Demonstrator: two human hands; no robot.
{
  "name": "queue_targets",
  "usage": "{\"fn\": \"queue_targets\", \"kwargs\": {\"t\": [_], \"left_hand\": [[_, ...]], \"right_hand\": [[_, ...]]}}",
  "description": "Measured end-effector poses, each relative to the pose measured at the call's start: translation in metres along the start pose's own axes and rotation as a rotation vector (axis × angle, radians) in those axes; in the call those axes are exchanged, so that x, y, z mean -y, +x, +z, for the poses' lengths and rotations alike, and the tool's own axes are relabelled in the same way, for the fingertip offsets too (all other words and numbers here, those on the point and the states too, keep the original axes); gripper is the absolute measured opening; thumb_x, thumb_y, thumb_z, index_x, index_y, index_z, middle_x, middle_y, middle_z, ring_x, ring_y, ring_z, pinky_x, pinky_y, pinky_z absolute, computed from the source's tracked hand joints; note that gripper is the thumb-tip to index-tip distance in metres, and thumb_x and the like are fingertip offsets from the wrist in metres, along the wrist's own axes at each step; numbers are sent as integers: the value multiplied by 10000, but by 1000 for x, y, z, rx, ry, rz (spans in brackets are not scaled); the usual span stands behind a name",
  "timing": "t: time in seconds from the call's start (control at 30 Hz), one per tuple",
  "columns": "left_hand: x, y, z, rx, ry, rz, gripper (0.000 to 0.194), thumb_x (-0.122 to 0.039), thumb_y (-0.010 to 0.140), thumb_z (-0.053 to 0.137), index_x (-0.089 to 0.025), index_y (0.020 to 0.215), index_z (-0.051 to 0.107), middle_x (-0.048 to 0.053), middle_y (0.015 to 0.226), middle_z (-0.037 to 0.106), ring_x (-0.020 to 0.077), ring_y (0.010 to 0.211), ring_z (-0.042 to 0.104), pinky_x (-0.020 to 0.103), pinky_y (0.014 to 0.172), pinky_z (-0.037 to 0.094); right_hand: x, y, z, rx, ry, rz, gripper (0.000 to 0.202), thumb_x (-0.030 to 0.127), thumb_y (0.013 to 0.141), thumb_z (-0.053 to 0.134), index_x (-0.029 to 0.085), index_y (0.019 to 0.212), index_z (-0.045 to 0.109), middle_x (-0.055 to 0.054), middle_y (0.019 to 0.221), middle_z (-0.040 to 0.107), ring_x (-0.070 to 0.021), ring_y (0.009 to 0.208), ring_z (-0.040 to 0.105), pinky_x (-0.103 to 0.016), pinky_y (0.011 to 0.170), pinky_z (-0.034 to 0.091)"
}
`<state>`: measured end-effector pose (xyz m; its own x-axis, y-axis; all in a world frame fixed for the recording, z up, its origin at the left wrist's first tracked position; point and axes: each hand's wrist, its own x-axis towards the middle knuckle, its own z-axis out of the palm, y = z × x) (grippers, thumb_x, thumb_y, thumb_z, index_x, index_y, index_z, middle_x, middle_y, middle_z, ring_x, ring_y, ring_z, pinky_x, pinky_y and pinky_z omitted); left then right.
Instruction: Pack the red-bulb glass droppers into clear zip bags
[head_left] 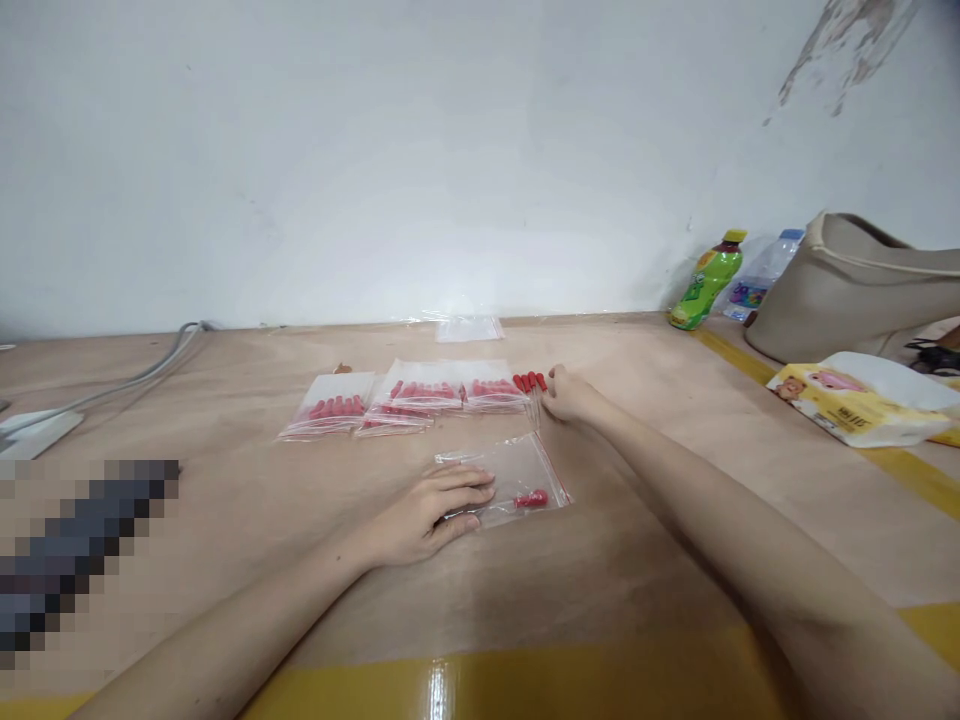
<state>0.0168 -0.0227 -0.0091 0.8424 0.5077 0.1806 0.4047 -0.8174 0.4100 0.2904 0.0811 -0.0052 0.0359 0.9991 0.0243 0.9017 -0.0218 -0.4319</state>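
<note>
left grip [442, 503]: spread flat on clear bag [517, 465] | right grip [553, 385]: right of red-topped pieces [529, 382], can't tell hold

Pale wall [337, 180], stained, perhaps peeling, upper right.

Dark object [82, 550] pixelated, left of clear bag [517, 465]; handbag [862, 285], far right of bag, cut off by edge.

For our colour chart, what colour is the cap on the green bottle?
Yellow cap, seen best in the head view.
</note>
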Motion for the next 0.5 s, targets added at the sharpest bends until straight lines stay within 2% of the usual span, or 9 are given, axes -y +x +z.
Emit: {"fn": "queue_targets", "kwargs": {"t": [0.1, 0.17, 0.27, 0.37, 0.43, 0.5], "left_hand": [[0, 0, 0, -6, -6, -2, 356, -300, 895, 446, -263, 1249, 463, 34, 1304, 463, 198, 1201, 415, 396, 1020, 310], [0, 1, 0, -8, -14, -6, 355, -302, 893, 450, -263, 1245, 466, 33, 1298, 470, 195, 1198, 419, 393, 1019, 311], [0, 1, 0, -13, -27, -8, 352, -300, 889, 457, -264, 1239, 473, 32, 1295, 473, 195, 1195, 422, 390, 1016, 316], [0, 1, 0, -13, -30, -17, 350, -306, 890, 454, -268, 1237, 474, 30, 1296, 472, 197, 1193, 425, 392, 1014, 321], [-1, 0, -1, -12, -26, -23, 351, -314, 890, 452, -272, 1239, 472, 29, 1296, 473, 201, 1192, 427, 399, 1011, 323], [-1, 0, -1, -11, -19, -25, 352, -317, 890, 450, -276, 1239, 471, 29, 1295, 474, 205, 1192, 426, 408, 1010, 324]], "right_hand": [[2, -2, -6, 77, -9, -18, 319, 201, 740, 525, 93, 1033, 461, -184, 863, 629, -241, 715, 596, -289, 597, 397], [-2, -7, -12, 113, 12, -36, 386, 163, 733, 516, 80, 1101, 433, -154, 804, 636, -215, 655, 594, -280, 585, 404], [-16, -19, -20, 154, 92, -55, 566, 137, 749, 465, 55, 1273, 267, -65, 673, 627, -163, 552, 570, -253, 546, 416], [-29, -36, -21, 220, 393, -25, 676, 141, 771, 428, 71, 1350, 86, 48, 503, 531, -117, 403, 489, -221, 437, 395], [-35, -48, -17, 225, 641, 19, 668, 159, 770, 438, 100, 1345, 103, 90, 448, 460, -97, 346, 435, -199, 373, 365], [-36, -60, -10, 179, 844, 53, 634, 181, 748, 470, 147, 1309, 177, 99, 467, 448, -86, 345, 432, -182, 337, 353]]}}
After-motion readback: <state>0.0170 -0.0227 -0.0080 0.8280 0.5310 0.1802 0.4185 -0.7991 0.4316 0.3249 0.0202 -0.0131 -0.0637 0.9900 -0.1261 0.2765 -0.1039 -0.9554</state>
